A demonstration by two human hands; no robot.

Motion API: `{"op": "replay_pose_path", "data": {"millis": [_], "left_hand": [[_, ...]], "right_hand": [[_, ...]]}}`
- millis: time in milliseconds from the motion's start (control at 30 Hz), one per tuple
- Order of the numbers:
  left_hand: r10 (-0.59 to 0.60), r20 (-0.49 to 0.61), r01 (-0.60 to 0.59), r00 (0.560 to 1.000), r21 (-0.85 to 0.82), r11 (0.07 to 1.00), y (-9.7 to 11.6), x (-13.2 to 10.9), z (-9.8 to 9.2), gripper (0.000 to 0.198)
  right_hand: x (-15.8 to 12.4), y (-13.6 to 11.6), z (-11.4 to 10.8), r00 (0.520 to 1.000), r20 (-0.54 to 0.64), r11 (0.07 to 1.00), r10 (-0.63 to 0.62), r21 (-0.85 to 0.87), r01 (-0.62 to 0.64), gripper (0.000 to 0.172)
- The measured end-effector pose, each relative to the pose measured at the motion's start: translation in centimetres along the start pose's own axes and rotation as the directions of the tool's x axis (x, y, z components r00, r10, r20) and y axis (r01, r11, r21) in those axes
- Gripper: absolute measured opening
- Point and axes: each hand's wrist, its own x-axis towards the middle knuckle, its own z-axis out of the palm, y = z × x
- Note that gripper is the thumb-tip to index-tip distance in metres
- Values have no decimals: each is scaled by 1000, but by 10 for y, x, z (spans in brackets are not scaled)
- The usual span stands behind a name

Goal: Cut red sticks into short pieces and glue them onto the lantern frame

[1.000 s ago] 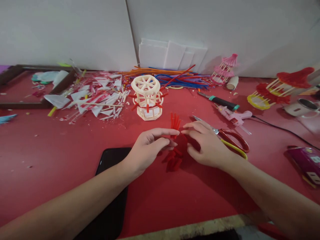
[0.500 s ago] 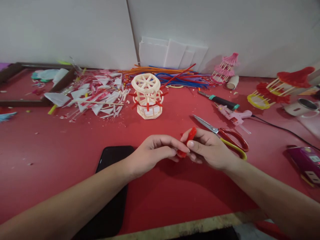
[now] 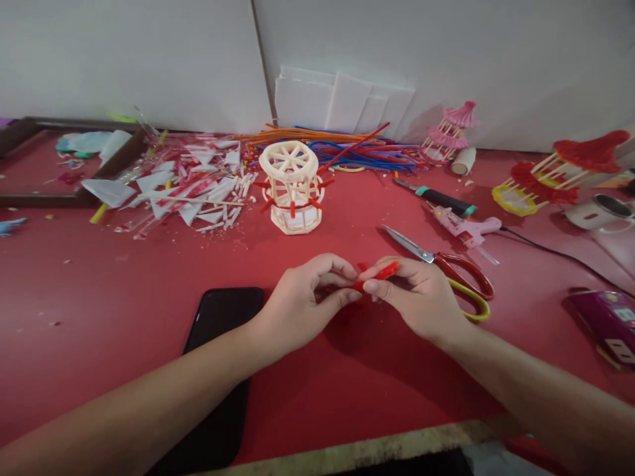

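Observation:
My left hand (image 3: 310, 301) pinches the left end of a short red craft piece (image 3: 387, 270), its fingers closed. My right hand (image 3: 414, 291) grips the same piece between thumb and fingers, and its tip sticks out past them. The fingers partly cover the piece, and I cannot make out its exact make. Just beyond the hands stands a cream lantern-like model (image 3: 290, 188) with a spoked top and red pieces round its middle. Scissors (image 3: 459, 274) with red and yellow handles lie right behind my right hand. A black phone (image 3: 223, 396) rests under my left forearm.
Paper and plastic scraps (image 3: 193, 182) heap up at the left, beside a brown frame (image 3: 42, 201). Coloured pipe cleaners (image 3: 367, 158) line the wall. To the right lie a pink glue gun (image 3: 466, 228), a cutter (image 3: 441, 199), a mug (image 3: 595, 213) and a red-roofed model (image 3: 543, 185).
The red piece has turned from steeply slanted to nearly level. My left fingers have shifted their pinch to its left end, and the left hand has risen slightly.

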Motion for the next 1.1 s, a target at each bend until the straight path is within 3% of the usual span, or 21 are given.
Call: {"op": "replay_pose_path", "data": {"millis": [200,467,533,667,767,867,933,1100], "left_hand": [[-75,39,77,996,-57,995,6,1,1,14],[144,42,-150,989,271,951,5,2,-4,10],[152,34,-156,988,253,955,5,3,-4,9],[2,33,-3,999,37,999,5,4,0,16],[-91,27,95,996,-255,962,5,4,3,19],[-122,27,121,992,-459,880,3,4,2,20],[-144,33,139,989,-532,835,0,5,2,21],[-188,55,184,981,-591,786,-4,7,1,20]], "right_hand": [[2,5,-9,989,17,971,-149,-188,149,7],[0,1,-5,989,52,986,-137,-93,142,6],[-1,0,-3,989,50,985,-139,-92,143,8],[-5,3,-2,975,38,965,-220,-134,223,15],[-7,7,-3,910,16,883,-415,-236,407,36],[-8,5,-4,736,114,636,-667,-426,643,49],[-7,2,-4,650,185,484,-737,-526,699,45],[-7,-6,-4,622,221,389,-751,-613,688,28]]}}
